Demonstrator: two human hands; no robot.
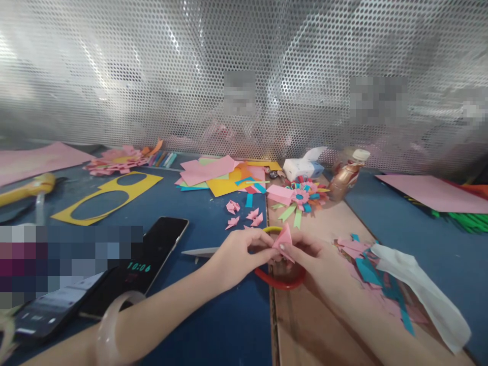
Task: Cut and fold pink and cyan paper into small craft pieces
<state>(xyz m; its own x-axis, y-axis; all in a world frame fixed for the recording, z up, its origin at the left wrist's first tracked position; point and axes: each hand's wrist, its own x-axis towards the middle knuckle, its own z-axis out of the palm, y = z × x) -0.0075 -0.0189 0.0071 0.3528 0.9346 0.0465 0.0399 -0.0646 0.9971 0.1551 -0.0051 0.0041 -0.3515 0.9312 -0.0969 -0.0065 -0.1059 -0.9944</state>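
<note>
As you look from the left, the scissors (204, 251) lie on the blue table (229, 330), blade pointing left, handle loops beneath your hands. Your left hand (236, 254) comes next, thumb and fingertips close together at the lower left edge of the pink folded paper (283, 238); how firmly they pinch, you cannot tell. Beyond that hand, several small pink folded pieces (233, 206) sit apart from your fingers. The paper itself is held between both hands, above the handle loops, just right of your left fingertips. Its pointed tip stands up, so its long axis seems to run across the line joining your hands. Neither hand is nearer: both touch it. Your right hand (318, 256) clamps it, thumb on the face toward you, fingers curled behind. Farther right, paper scraps (368, 272) lie beside a white tissue (423, 290).
</note>
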